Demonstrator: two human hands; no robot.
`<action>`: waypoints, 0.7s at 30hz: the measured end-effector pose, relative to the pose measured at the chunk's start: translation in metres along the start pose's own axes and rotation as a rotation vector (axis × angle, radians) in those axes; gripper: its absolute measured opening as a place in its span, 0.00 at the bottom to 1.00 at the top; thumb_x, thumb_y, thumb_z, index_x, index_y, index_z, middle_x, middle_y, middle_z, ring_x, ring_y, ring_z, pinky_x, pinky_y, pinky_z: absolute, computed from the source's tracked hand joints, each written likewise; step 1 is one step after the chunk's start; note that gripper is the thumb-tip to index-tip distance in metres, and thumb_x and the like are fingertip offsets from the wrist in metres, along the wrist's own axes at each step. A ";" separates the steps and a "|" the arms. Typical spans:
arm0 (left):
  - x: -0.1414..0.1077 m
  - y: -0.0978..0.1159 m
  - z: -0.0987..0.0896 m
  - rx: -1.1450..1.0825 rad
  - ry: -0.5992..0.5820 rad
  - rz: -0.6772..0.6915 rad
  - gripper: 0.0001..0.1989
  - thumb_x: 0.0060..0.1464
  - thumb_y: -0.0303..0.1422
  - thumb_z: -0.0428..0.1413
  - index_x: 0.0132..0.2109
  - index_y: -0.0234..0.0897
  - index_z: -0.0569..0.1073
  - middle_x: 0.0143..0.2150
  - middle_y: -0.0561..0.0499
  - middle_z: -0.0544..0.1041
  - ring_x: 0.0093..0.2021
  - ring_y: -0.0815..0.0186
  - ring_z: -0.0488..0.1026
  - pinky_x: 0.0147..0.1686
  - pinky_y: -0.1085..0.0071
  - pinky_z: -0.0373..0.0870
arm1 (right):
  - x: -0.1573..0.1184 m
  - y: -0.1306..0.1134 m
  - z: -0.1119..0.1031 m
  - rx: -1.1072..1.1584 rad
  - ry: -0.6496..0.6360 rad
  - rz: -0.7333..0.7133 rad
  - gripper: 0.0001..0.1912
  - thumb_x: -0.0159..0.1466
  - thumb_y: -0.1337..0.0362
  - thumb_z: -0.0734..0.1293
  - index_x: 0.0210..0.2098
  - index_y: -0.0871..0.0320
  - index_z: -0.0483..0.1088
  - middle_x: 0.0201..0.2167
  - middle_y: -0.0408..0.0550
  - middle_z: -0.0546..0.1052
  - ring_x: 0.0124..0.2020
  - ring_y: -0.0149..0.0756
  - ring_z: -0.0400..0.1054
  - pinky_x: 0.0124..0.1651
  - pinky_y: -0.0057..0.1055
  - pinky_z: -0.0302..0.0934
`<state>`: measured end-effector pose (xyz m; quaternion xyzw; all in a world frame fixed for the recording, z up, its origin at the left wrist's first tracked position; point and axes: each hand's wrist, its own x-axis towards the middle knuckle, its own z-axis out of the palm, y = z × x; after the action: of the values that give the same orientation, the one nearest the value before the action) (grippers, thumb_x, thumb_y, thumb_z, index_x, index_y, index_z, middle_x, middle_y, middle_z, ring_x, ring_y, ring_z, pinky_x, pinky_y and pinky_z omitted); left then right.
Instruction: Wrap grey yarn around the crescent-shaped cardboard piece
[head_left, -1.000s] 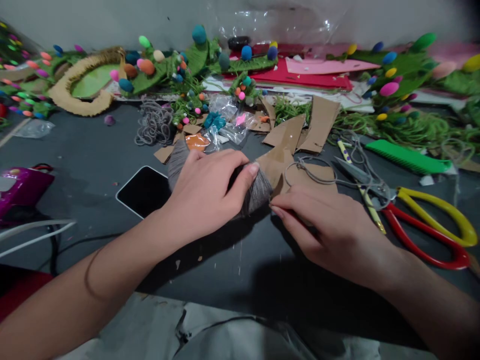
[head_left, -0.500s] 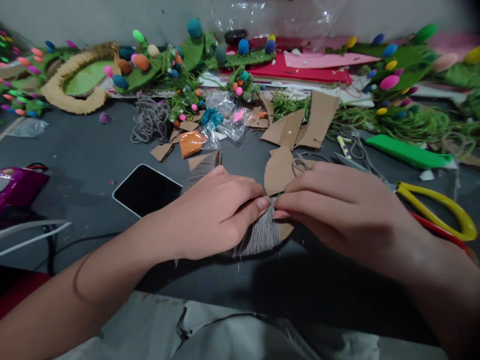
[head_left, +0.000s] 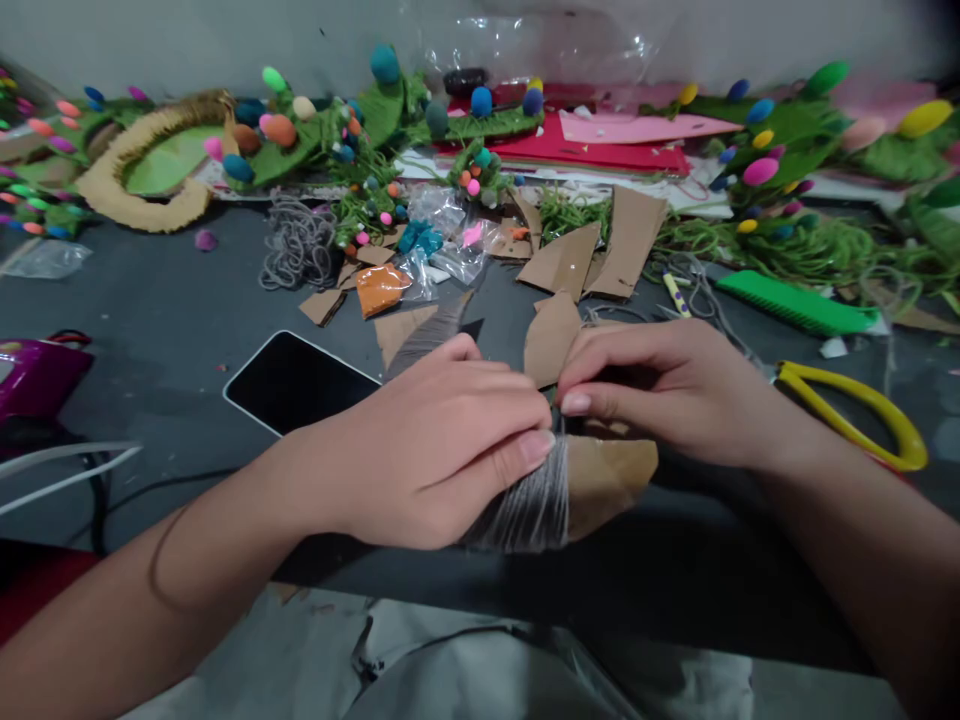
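Observation:
A curved cardboard piece (head_left: 611, 485), partly wound with grey yarn (head_left: 536, 510), lies in the grip of my left hand (head_left: 457, 450). Its right end is bare cardboard; the middle is hidden under my fingers, and a wound tip shows beyond them. My right hand (head_left: 652, 390) is closed in a pinch at the upper edge of the winding, where a thin strand of grey yarn runs to its fingertips. A loose leaf-shaped cardboard piece (head_left: 553, 340) lies just behind the fingers of my right hand.
A phone (head_left: 300, 385) lies left of my hands. Yellow-handled scissors (head_left: 855, 410) and a green cutter (head_left: 799, 303) are at the right. Behind sit tangled grey yarn (head_left: 296, 240), cardboard scraps (head_left: 630, 240) and green decorations with colourful balls. A purple device (head_left: 41, 375) stands far left.
My right hand has moved up and slightly right from the winding, its fingers now pinched around the strand. The wrapped cardboard has tilted and shows more of its bare right end.

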<state>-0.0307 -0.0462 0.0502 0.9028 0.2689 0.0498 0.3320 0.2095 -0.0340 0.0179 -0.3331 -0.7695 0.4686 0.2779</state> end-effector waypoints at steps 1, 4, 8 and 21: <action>0.000 0.000 -0.001 -0.021 -0.015 0.019 0.17 0.72 0.34 0.43 0.35 0.36 0.68 0.31 0.54 0.68 0.33 0.66 0.63 0.43 0.61 0.54 | 0.000 0.000 0.001 0.019 -0.018 -0.003 0.06 0.65 0.61 0.73 0.34 0.57 0.78 0.30 0.42 0.78 0.32 0.30 0.71 0.36 0.27 0.63; -0.001 -0.001 -0.003 -0.073 0.029 0.029 0.16 0.72 0.34 0.43 0.35 0.37 0.67 0.32 0.54 0.69 0.34 0.67 0.65 0.43 0.62 0.55 | -0.002 -0.001 0.008 0.012 0.033 -0.007 0.05 0.66 0.64 0.71 0.34 0.58 0.77 0.31 0.42 0.78 0.33 0.29 0.71 0.37 0.26 0.63; 0.000 -0.006 -0.001 -0.098 0.334 -0.102 0.16 0.73 0.36 0.43 0.35 0.38 0.66 0.30 0.54 0.68 0.31 0.67 0.64 0.40 0.64 0.58 | -0.005 -0.003 0.020 -0.008 0.181 -0.032 0.07 0.68 0.69 0.66 0.34 0.58 0.75 0.32 0.42 0.79 0.33 0.29 0.73 0.38 0.24 0.65; 0.008 -0.014 0.001 0.176 0.495 -0.409 0.18 0.71 0.40 0.44 0.32 0.38 0.65 0.28 0.52 0.71 0.30 0.64 0.65 0.31 0.65 0.54 | -0.015 -0.011 0.038 -0.450 0.206 -0.100 0.06 0.71 0.67 0.65 0.41 0.56 0.74 0.35 0.45 0.79 0.35 0.31 0.73 0.38 0.27 0.64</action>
<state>-0.0303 -0.0338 0.0401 0.8158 0.5203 0.1766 0.1807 0.1878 -0.0694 0.0110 -0.3942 -0.8376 0.2347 0.2965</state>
